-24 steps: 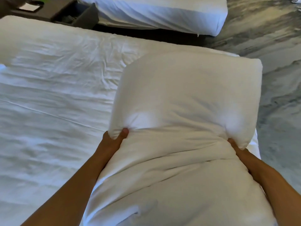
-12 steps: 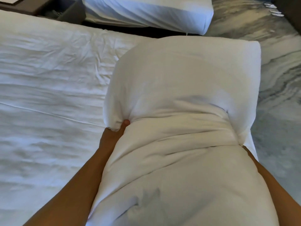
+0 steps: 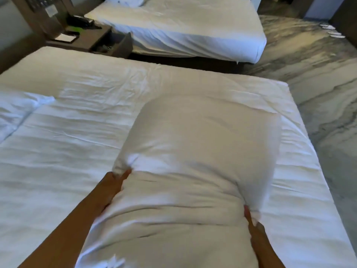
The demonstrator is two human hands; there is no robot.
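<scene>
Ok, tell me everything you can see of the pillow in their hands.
The pillow is white and plump, in smooth cotton-like fabric. Its far half bulges full with rounded corners; the near half is cinched and creased crosswise. It extends lengthwise away from the person, over the right part of the bed; whether it rests on the sheet is unclear. The left hand grips its left side, thumb on top, and the right hand grips its right side.

Reaching forward with both bare arms [image 3: 73,225], well apart. Gripping a plump white cloth pillow [image 3: 202,151] at either side: with left hand [image 3: 113,183] farther out, thumb on top; with right hand [image 3: 256,234] nearer, fingers hidden.
</scene>
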